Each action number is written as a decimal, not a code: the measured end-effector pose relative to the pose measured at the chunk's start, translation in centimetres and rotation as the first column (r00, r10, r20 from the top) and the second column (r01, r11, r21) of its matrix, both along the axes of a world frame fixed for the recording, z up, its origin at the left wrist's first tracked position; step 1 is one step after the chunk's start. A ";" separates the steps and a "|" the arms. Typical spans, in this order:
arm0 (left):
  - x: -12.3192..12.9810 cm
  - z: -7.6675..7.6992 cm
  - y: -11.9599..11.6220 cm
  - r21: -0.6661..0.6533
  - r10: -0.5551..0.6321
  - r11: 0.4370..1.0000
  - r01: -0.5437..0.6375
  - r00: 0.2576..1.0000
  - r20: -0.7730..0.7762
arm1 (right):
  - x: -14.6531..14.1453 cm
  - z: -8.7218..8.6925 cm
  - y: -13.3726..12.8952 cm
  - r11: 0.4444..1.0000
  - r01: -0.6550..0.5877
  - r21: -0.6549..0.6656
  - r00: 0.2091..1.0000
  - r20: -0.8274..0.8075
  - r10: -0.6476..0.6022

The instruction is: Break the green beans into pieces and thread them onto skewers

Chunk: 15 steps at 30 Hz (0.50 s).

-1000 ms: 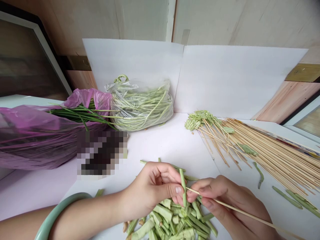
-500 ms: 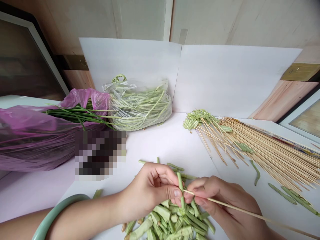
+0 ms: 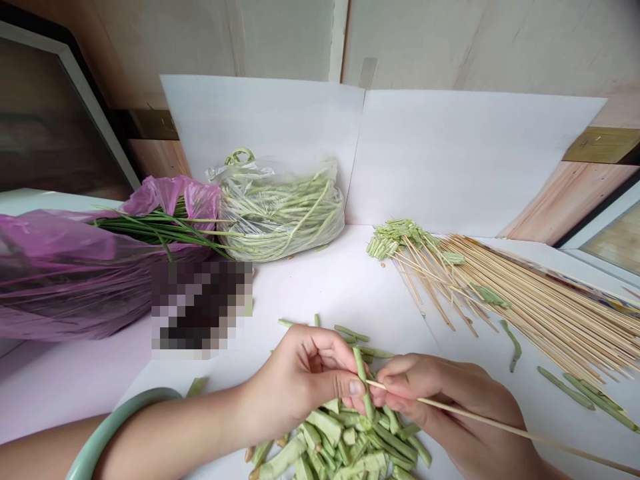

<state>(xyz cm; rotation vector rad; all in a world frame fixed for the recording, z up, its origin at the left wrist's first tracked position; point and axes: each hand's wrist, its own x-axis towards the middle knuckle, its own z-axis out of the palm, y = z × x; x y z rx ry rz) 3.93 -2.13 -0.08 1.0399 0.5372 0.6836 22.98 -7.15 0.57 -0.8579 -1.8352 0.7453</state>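
Observation:
My left hand (image 3: 320,373) pinches a short cut piece of green bean (image 3: 361,370), held roughly upright between thumb and fingers. In my right hand (image 3: 445,400) a thin wooden skewer (image 3: 480,421) is gripped near its tip. That tip meets the side of the bean piece; whether it has gone in I cannot tell. Below both hands lies a heap of cut bean pieces (image 3: 325,427), partly hidden by them. A pale green bangle (image 3: 123,417) circles my left forearm.
Loose skewers (image 3: 530,293) spread across the right side. Skewers threaded with beans (image 3: 400,235) lie at the back. A clear bag of long beans (image 3: 285,213) and a purple bag (image 3: 60,273) with green stalks stand left. White boards (image 3: 470,153) rise behind.
Hardly anything differs. The bean piece has tilted slightly in my left hand, and the skewer tip stays at its side.

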 end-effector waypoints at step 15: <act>0.1 0.1 -0.2 -0.068 0.014 0.998 -0.014 1.000 -0.007 | -0.4 -1.6 -0.4 0.992 0.064 0.107 0.998 -0.001 -0.064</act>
